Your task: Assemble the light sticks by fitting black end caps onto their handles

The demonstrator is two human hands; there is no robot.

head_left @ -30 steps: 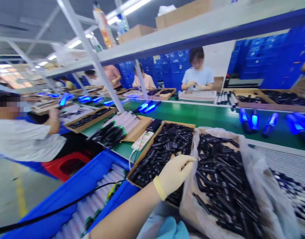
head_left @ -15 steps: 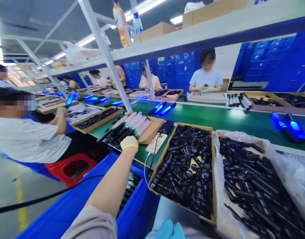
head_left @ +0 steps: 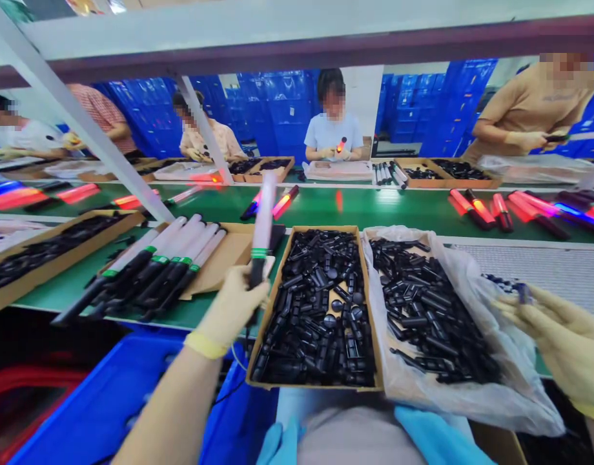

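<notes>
My left hand (head_left: 236,303), in a pale yellow glove, is closed round the black handle of a light stick (head_left: 263,216). The stick stands nearly upright, its whitish tube on top and a green band above the handle. Beside it to the left lies a row of similar light sticks (head_left: 156,258). Over at the right, my gloved right hand (head_left: 558,332) has its thumb and fingers pinched together at a small dark part (head_left: 523,294), its kind unclear. That hand is beside the plastic-lined tray and above the white gridded surface (head_left: 471,261).
In front of me stand a cardboard tray (head_left: 363,310) of black plastic parts and a plastic-lined tray (head_left: 440,394) of black pieces. Lit sticks lie on the green conveyor (head_left: 365,210). A blue bin (head_left: 103,394) is at lower left. Several co-workers sit or stand opposite.
My left hand has come up from the row with a light stick in it. My view has turned right, and my right hand has come into sight. Lit sticks changed from blue to mostly red.
</notes>
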